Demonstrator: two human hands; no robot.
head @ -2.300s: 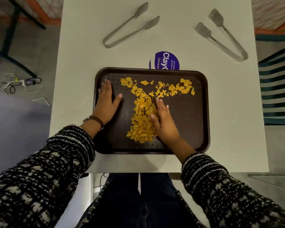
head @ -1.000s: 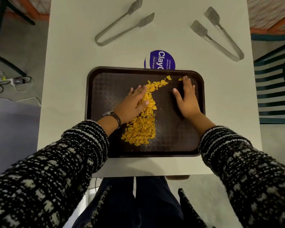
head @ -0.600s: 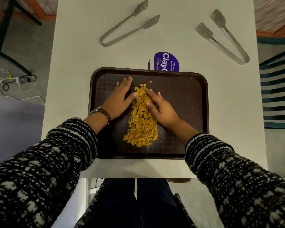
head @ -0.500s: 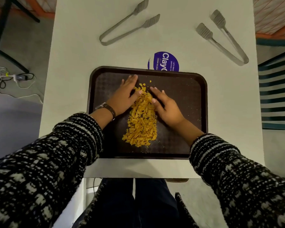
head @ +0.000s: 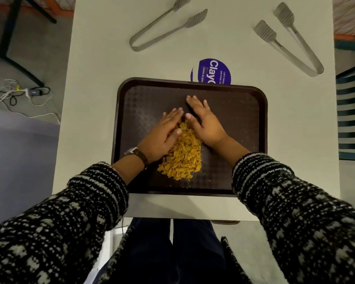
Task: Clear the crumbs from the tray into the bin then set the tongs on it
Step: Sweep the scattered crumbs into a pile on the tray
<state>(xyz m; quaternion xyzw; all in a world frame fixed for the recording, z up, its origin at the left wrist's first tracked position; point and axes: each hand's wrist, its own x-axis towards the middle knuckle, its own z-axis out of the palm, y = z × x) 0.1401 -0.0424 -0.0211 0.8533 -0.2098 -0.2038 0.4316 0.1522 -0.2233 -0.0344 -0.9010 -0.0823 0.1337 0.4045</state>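
Note:
A dark brown tray (head: 244, 111) lies on the white table in front of me. Orange crumbs (head: 182, 158) form one heap in its middle, nearer the front edge. My left hand (head: 162, 134) lies flat against the heap's left side, fingers together and pointing away. My right hand (head: 205, 121) lies flat against the heap's upper right side. Neither hand holds anything. Two metal tongs rest on the table beyond the tray: one pair (head: 166, 25) at the back left, the other pair (head: 291, 37) at the back right. No bin is in view.
A round purple sticker (head: 213, 71) on the white table (head: 90, 78) peeks out from under the tray's far edge. Cables and a charger (head: 25, 93) lie on the floor to the left. A striped seat (head: 350, 111) stands to the right.
The scattered crumbs have been swept from the tray's back and right into one compact heap. Both hands have closed in on the heap and slid slightly toward me.

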